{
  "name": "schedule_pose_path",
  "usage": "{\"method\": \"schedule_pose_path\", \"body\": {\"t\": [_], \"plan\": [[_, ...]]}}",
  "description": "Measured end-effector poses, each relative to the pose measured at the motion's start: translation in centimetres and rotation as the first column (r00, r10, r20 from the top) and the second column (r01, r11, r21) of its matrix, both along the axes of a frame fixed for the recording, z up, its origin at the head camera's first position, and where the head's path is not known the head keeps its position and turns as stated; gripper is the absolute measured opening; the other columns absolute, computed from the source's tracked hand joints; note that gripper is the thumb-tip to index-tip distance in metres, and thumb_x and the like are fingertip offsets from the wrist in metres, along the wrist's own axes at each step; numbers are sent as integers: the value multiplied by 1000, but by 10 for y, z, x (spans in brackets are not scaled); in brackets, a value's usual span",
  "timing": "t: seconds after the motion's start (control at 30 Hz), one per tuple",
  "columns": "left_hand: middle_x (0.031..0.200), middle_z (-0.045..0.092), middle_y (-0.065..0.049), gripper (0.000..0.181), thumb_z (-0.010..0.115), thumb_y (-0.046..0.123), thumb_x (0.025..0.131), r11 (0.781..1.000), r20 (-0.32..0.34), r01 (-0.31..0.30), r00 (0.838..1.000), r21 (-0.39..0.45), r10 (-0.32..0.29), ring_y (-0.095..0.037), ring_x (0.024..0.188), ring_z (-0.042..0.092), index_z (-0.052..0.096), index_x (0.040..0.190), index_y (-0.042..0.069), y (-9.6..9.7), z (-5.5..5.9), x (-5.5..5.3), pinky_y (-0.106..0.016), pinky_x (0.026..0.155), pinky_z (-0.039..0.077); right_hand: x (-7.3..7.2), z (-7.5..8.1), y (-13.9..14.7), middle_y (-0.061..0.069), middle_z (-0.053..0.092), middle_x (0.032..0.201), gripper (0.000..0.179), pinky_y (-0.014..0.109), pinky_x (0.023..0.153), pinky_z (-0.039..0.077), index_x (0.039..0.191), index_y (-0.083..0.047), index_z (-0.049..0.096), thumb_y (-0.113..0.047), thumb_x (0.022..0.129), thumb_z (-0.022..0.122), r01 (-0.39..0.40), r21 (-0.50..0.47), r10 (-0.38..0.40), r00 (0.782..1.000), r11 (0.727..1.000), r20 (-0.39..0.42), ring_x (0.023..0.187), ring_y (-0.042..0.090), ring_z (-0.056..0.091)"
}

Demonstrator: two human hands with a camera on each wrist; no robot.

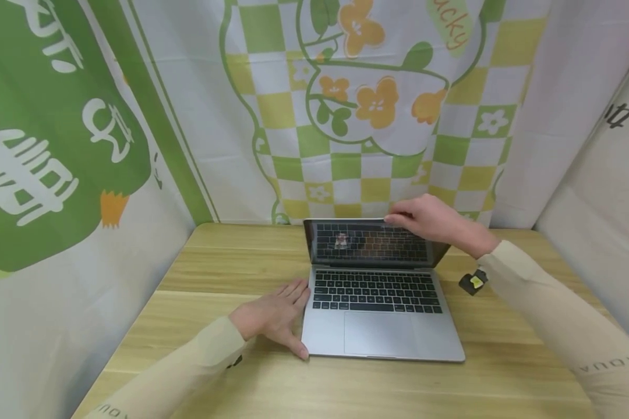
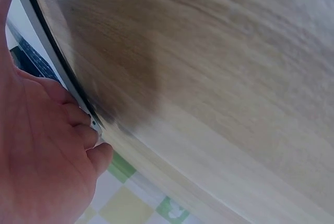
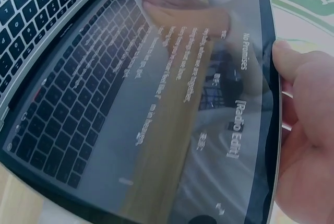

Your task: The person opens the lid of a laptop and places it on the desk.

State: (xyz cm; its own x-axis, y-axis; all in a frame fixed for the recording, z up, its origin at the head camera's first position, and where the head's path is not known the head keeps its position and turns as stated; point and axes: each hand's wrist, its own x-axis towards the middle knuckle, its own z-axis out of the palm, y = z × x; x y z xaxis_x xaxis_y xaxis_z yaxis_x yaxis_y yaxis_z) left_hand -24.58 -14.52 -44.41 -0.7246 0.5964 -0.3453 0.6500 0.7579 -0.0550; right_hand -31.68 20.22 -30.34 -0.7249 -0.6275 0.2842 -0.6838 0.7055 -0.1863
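Note:
A silver laptop (image 1: 380,334) with black keys lies on the wooden table, its screen (image 1: 372,243) raised and tilted. My right hand (image 1: 430,216) grips the screen's top edge near the right corner; in the right wrist view the thumb (image 3: 287,57) is on the front side and the other fingers are behind. Lines of text and a reflection of the keyboard show on the glass. Beside the laptop's left edge, my left hand (image 1: 278,316) rests with fingers spread, thumb by the front left corner. The left wrist view shows its fingertips (image 2: 86,136) against the laptop's side.
The wooden table (image 1: 230,256) extends around the laptop. Behind it hangs a patterned curtain (image 1: 367,169) with checks and orange flowers. More printed cloth (image 1: 57,145) hangs at the left, and pale cloth (image 1: 603,192) hangs at the right.

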Motion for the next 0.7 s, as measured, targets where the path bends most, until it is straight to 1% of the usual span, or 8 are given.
{"method": "schedule_pose_path", "body": {"t": [0.17, 0.37, 0.5, 0.63, 0.7], "plan": [[165, 2, -17, 138, 48, 96, 62, 1000, -3, 19, 1000, -2, -19, -32, 154, 5, 12, 157, 2, -1, -1, -1, -43, 126, 14, -2, 2, 8, -5, 43, 57, 34, 26, 54, 36, 74, -18, 55, -38, 100, 54, 47, 8, -47, 999, 999, 11, 50, 8, 36], [166, 1, -17, 136, 47, 95, 64, 999, -4, 30, 1000, 19, -30, -31, 154, 4, 11, 157, 3, -4, -1, -1, -43, 127, 13, -6, 2, 15, -4, 40, 57, 39, 27, 54, 35, 73, -14, 55, -42, 101, 51, 79, 10, -79, 997, 997, 17, 48, 9, 34], [166, -1, -17, 136, 44, 96, 65, 998, -16, 50, 999, 22, -50, -31, 154, 2, 10, 157, 3, -6, -3, -1, -43, 127, 12, -9, 1, 18, -4, 39, 57, 38, 27, 54, 35, 72, -14, 54, -40, 101, 53, 100, 8, -100, 995, 995, 8, 49, 9, 34], [165, -1, -18, 135, 41, 97, 65, 997, -27, 65, 998, 29, -64, -32, 154, 3, 10, 157, 3, -7, -5, -1, -42, 126, 12, -10, 0, 21, -4, 40, 57, 35, 28, 56, 36, 74, -14, 57, -36, 101, 54, 112, 14, -111, 994, 994, -14, 50, 10, 35], [165, -1, -18, 135, 41, 97, 65, 997, -28, 69, 997, 29, -68, -32, 154, 3, 10, 157, 2, -8, -6, -1, -43, 126, 12, -12, 1, 22, -3, 40, 57, 34, 29, 56, 36, 75, -15, 57, -36, 101, 54, 121, 19, -121, 993, 992, -12, 50, 11, 35]]}}
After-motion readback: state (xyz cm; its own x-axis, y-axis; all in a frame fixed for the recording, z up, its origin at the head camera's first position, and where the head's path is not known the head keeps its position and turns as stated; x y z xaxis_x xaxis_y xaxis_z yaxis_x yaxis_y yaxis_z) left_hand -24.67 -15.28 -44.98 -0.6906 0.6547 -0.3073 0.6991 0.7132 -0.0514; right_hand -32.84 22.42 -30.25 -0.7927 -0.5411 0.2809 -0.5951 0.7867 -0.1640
